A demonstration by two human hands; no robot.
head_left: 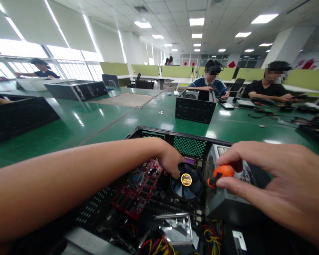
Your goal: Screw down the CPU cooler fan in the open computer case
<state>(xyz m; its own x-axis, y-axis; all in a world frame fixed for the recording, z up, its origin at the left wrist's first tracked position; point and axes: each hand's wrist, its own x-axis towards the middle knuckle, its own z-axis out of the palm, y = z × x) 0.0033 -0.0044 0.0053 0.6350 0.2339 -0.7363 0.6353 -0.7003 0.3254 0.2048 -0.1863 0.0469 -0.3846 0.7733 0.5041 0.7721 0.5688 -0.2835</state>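
An open computer case point(220, 141) lies before me with its parts exposed. My left hand point(172, 161) reaches inside, its curled fingers on the upper left rim of a round black cooling fan point(181, 193) with a gold label; some fingertips are hidden. Between the thumb and forefinger of my right hand point(266, 177) is a screwdriver point(224, 171) with an orange and black handle; no shaft shows. That hand is above the grey power supply point(220, 203). Left of the fan sits a red graphics card point(138, 189).
Red, yellow and black cables point(214, 237) and a metal bracket point(177, 228) are at the case's near side. Another black case point(194, 108) stands across the green table point(117, 124), by a seated person point(211, 79). More cases are at left; loose parts and cables lie at right.
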